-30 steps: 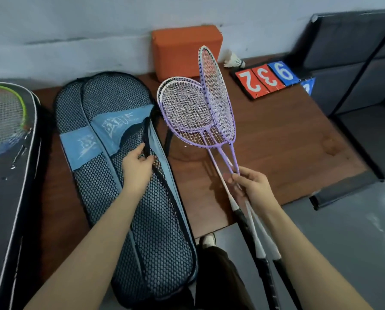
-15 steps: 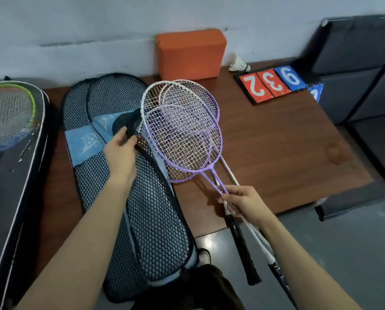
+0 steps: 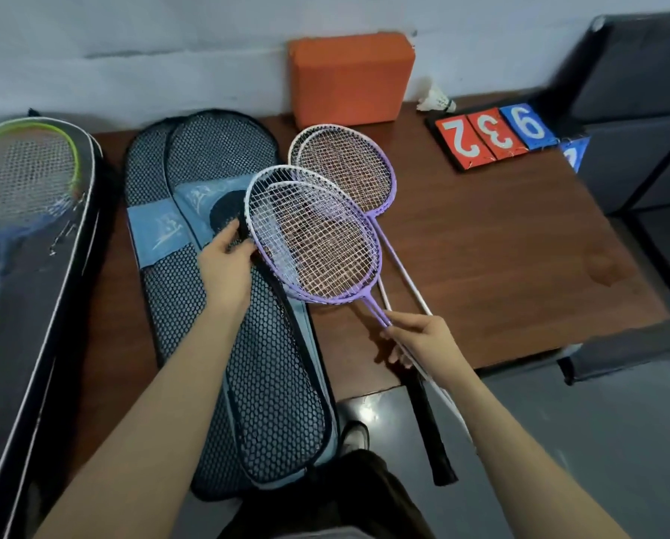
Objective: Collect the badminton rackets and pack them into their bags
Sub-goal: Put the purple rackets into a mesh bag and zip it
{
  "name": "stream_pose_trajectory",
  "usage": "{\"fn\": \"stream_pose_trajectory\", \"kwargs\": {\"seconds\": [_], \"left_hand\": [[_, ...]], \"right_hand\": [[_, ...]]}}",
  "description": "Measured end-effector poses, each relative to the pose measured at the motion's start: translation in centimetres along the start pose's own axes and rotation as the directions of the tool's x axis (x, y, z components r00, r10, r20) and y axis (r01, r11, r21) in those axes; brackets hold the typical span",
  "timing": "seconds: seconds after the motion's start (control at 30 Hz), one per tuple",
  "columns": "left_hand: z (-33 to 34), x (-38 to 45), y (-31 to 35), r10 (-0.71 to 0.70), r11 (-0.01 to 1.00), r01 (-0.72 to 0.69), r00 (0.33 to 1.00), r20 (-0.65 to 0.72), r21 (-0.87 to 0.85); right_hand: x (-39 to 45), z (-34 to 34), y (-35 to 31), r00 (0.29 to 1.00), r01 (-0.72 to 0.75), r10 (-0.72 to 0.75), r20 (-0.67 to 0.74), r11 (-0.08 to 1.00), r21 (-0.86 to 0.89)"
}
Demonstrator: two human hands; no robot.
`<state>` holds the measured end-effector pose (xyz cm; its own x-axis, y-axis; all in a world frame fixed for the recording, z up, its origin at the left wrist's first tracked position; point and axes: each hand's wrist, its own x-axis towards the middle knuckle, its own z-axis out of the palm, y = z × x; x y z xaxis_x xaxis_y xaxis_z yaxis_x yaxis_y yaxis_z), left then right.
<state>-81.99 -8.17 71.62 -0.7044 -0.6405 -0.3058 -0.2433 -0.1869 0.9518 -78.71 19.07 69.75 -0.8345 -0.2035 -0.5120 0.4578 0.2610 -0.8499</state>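
My right hand [image 3: 423, 340] pinches the thin shafts of a bunch of purple-and-white badminton rackets. The front racket heads [image 3: 318, 247] hover just right of the bag's opening, overlapping its edge. The other racket heads [image 3: 345, 169] lie further back over the brown table [image 3: 500, 266]. A black racket grip [image 3: 434, 441] sticks out past the table's front edge. My left hand [image 3: 224, 258] grips the dark edge of the opening of a black mesh racket bag [image 3: 255, 383] with a blue band, which lies lengthwise on the table.
A second black racket bag [image 3: 34, 305] at the far left holds a green-framed racket [image 3: 26, 173]. At the back stand an orange block [image 3: 349, 75], a shuttlecock [image 3: 436, 99] and a number flip board [image 3: 493, 136]. Dark cushioned seats [image 3: 636, 110] are on the right.
The rackets tipped from upright down to nearly flat and their heads fanned into two groups. My left hand slid further up the bag's opening. My right hand stayed on the shafts.
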Motion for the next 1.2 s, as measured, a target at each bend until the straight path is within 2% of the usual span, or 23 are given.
{"fn": "stream_pose_trajectory", "kwargs": {"seconds": [0.1,0.2,0.37,0.53,0.7,0.9,1.03,1.2], "left_hand": [[-0.1,0.0,-0.2,0.035,0.999,-0.033,0.999,-0.039,0.035],[-0.4,0.0,-0.3,0.111,0.978,-0.1,0.993,-0.048,0.181],[-1.4,0.2,-0.2,0.26,0.868,-0.227,0.966,-0.014,0.441],[-0.9,0.1,0.7,0.239,0.942,-0.203,0.965,-0.108,0.268],[0.7,-1.8,0.0,0.258,0.907,-0.269,0.963,0.077,0.325],[1.4,-3.1,-1.6,0.159,0.893,-0.237,0.962,0.224,0.383],[0.3,-4.0,-1.6,0.152,0.929,-0.219,0.961,0.232,0.3],[-2.4,-3.9,-1.2,0.127,0.959,-0.165,0.977,0.172,0.232]], "right_hand": [[0.2,-0.6,0.5,0.998,-0.018,0.014,-0.058,0.997,-0.07],[0.2,-0.8,0.7,0.996,-0.005,-0.004,-0.084,0.994,-0.107],[0.2,-0.8,0.8,0.993,-0.014,-0.006,-0.12,0.986,-0.163],[-0.3,-0.7,1.1,0.994,-0.07,0.059,-0.087,0.99,-0.124],[-1.0,-0.6,0.2,0.996,-0.072,0.078,0.049,0.991,-0.111],[-0.2,0.7,-1.2,0.959,-0.148,0.128,0.254,0.987,0.063],[1.3,3.5,-2.4,0.964,-0.138,0.116,0.241,0.987,0.077],[3.6,7.7,-4.4,0.97,-0.156,0.125,0.208,0.978,0.139]]}}
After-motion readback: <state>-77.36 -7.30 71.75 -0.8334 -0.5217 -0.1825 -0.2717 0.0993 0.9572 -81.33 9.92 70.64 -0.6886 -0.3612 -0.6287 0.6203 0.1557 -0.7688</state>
